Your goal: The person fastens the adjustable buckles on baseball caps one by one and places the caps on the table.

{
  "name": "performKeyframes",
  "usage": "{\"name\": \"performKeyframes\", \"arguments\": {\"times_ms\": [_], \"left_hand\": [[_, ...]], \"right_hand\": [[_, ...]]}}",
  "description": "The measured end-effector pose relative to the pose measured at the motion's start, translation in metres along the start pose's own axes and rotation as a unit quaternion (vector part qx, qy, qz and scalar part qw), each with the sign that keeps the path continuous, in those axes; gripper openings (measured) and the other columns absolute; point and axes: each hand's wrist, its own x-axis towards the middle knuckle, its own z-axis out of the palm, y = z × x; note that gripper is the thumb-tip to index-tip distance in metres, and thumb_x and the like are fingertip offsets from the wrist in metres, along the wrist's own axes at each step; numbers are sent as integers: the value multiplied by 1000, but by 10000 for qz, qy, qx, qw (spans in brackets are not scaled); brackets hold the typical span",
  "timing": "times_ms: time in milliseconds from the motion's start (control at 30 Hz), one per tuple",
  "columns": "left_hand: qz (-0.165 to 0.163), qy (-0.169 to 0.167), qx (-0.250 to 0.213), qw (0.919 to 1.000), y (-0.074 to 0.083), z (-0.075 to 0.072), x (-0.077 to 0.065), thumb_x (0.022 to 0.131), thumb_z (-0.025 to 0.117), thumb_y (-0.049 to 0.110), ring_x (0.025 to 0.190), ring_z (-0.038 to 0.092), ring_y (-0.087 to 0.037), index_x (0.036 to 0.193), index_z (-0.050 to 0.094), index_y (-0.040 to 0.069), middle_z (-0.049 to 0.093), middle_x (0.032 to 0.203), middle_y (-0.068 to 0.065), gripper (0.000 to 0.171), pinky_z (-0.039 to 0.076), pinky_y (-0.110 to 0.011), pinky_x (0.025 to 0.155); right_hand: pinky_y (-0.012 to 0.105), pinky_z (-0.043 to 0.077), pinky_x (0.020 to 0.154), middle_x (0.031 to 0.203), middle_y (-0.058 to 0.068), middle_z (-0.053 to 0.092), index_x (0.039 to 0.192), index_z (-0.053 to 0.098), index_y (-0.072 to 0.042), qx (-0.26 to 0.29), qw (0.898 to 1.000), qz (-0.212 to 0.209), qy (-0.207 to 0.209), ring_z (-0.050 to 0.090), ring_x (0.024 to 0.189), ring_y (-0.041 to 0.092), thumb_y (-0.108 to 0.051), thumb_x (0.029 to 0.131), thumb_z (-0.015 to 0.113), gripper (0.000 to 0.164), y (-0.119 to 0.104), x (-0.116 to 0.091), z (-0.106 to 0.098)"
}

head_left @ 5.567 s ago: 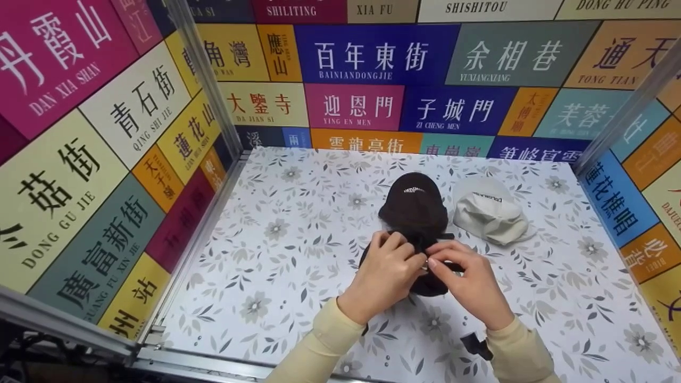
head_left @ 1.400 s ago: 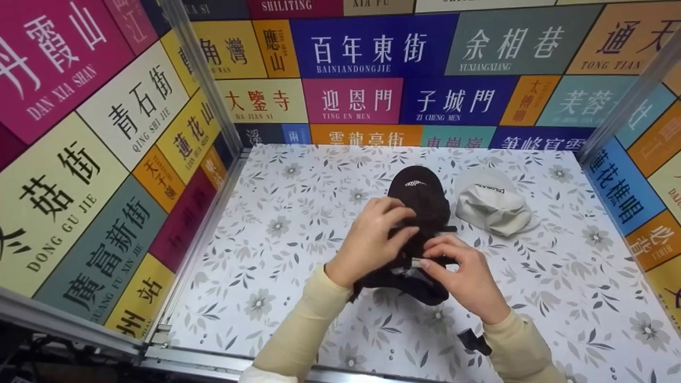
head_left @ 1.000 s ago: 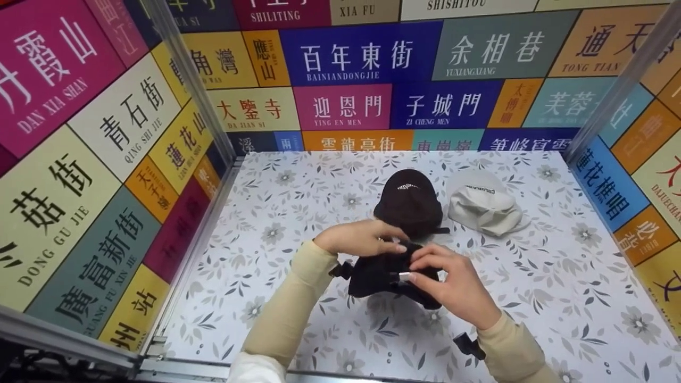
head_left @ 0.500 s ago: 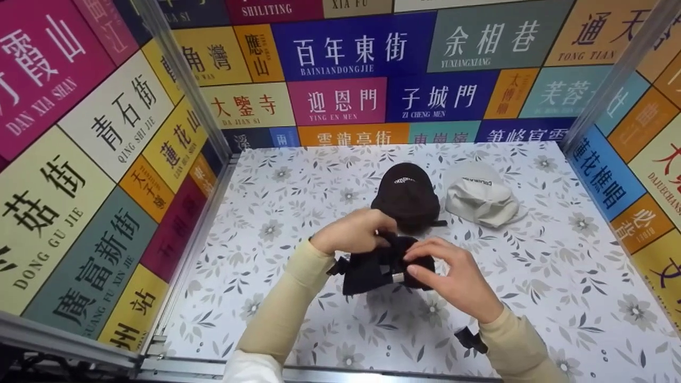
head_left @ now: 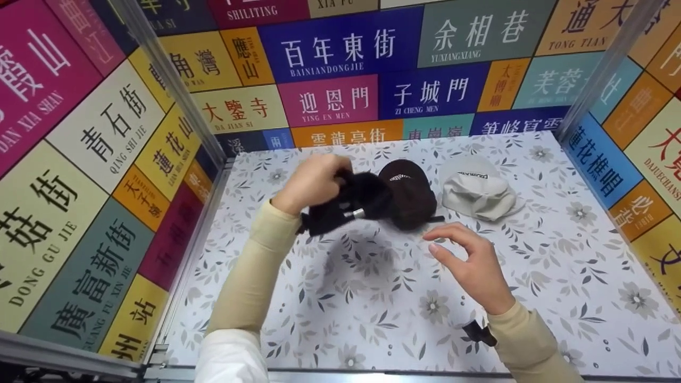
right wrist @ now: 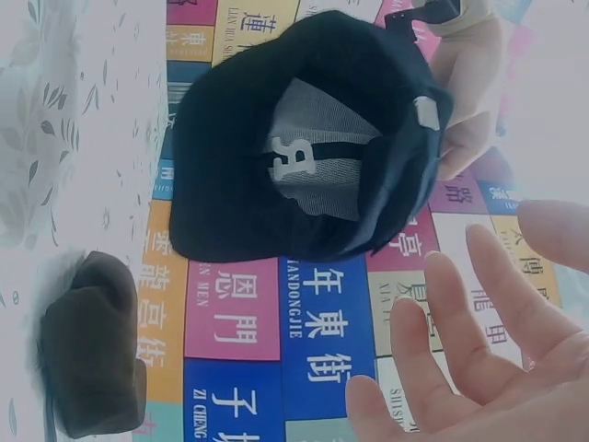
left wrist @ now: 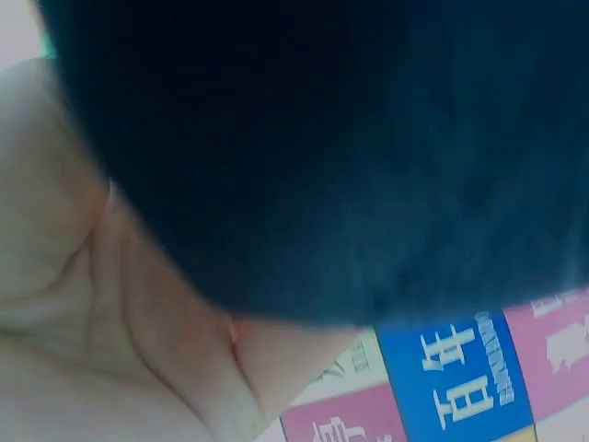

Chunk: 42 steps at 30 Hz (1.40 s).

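Observation:
My left hand (head_left: 314, 183) grips a black baseball cap (head_left: 367, 197) and holds it up over the table. Most of the left wrist view is filled by the dark cloth of this cap (left wrist: 350, 166). Seen from the right wrist, the cap's hollow inside faces the camera, with a white letter patch, mesh lining and a small pale tag. My right hand (head_left: 473, 266) is apart from the cap, fingers spread and holding nothing. A dark brown cap (head_left: 412, 197) rests on the table behind, partly overlapped by the black one. Beside it lies an off-white cap (head_left: 479, 194) with a crumpled crown.
The table (head_left: 330, 324) wears a white cloth with grey flowers and leaves. Walls of coloured sign panels (head_left: 340, 50) close off the back and both sides. Metal posts (head_left: 175, 85) stand at the corners, and a metal rail runs along the front edge.
Both hands worked at the black cap's strap and tag earlier. My right hand has since let go, while my left has lifted the cap up and to the left. The other caps stay put.

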Motion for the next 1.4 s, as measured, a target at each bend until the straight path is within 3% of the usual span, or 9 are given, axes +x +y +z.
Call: {"name": "performKeyframes", "arguments": {"times_ms": [133,267,433,700,900,1133,1400], "left_hand": [[-347,413,494,9973,-22,-4,19,68,55,-3,72,54,-21,80,64,15,60,78,0,23,44,-36,66],[-710,625,782,9924,-49,6,41,71,55,0,74,57,-26,80,65,15,62,80,-3,20,45,-42,64],[-844,909,826,9888,-87,39,60,70,56,-1,76,57,-32,80,64,12,62,81,-6,19,44,-45,67],[-843,976,713,9891,-133,99,64,67,57,-7,78,58,-30,83,65,7,63,82,-8,23,45,-42,72],[-1040,588,557,9913,-137,135,62,67,58,-7,80,58,-29,84,65,6,62,83,-8,23,46,-41,72],[-1176,213,774,9898,-136,161,42,65,62,-1,79,56,-30,80,63,12,55,87,-7,19,47,-42,69],[-1148,278,1031,9876,-135,198,17,62,65,3,75,57,-28,71,62,15,57,84,-6,15,46,-42,66]], "right_hand": [[27,39,85,97,11,62,100,66,-4,-104,9999,25,108,55,95,27,1,81,63,20,2,1,-3],[29,39,88,97,12,62,100,66,-3,-59,9998,104,153,55,96,28,1,82,63,19,4,0,-5],[32,37,92,99,12,61,101,66,-4,43,9995,294,93,54,98,27,-1,83,62,18,8,-5,-6],[32,37,92,100,13,61,100,67,-7,-35,9989,447,161,54,100,28,-2,84,62,17,11,-8,-14],[33,38,93,97,14,61,98,67,-6,-62,9975,628,315,55,97,28,-6,84,63,14,14,-12,-18],[30,37,93,98,12,62,98,67,-3,-26,9971,729,225,54,98,27,-3,84,62,15,20,-11,-12],[29,37,92,97,12,62,98,67,-6,-19,9972,742,104,54,97,26,-2,84,62,15,24,-12,-2]]}}
